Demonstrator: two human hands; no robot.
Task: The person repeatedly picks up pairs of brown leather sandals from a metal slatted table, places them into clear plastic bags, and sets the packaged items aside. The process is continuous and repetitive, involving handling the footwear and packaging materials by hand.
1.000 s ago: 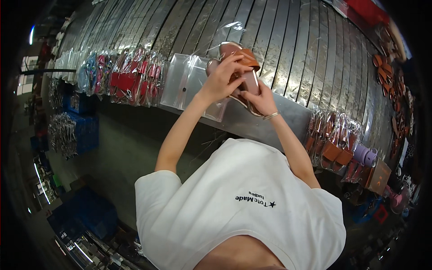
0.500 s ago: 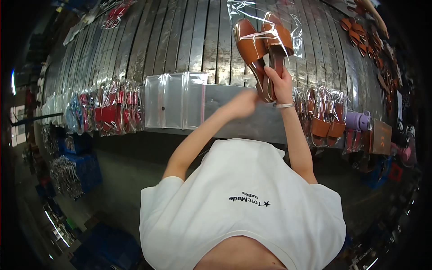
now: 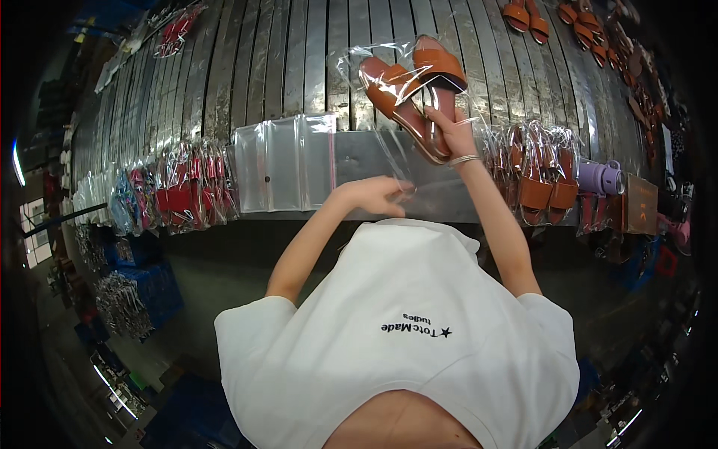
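Observation:
My right hand (image 3: 453, 136) is closed round the heel ends of a pair of brown slide sandals (image 3: 437, 71), held over the near edge of the slatted bench. A clear plastic bag (image 3: 349, 67) covers their toes and straps, and its loose film trails toward me. Lower and to the left, my left hand (image 3: 378, 196) is bent at the film's near edge, its fingertips slightly blurred and seemingly pinching the bag. Beside that hand lies a stack of flat clear bags (image 3: 288, 165) with a pink strip along one edge.
Bagged brown sandals (image 3: 546, 176) stand at the right, beside a lilac mug (image 3: 598, 178) and a cardboard box (image 3: 639, 206). Bagged red footwear (image 3: 187, 183) lines the left. Loose brown sandals (image 3: 527, 19) lie at the far right of the slatted metal bench (image 3: 292, 67).
The sandals have come slightly nearer and left, and the bag reaches further down over them. My left hand has moved down and left, away from the heels. More loose sandals show at far right.

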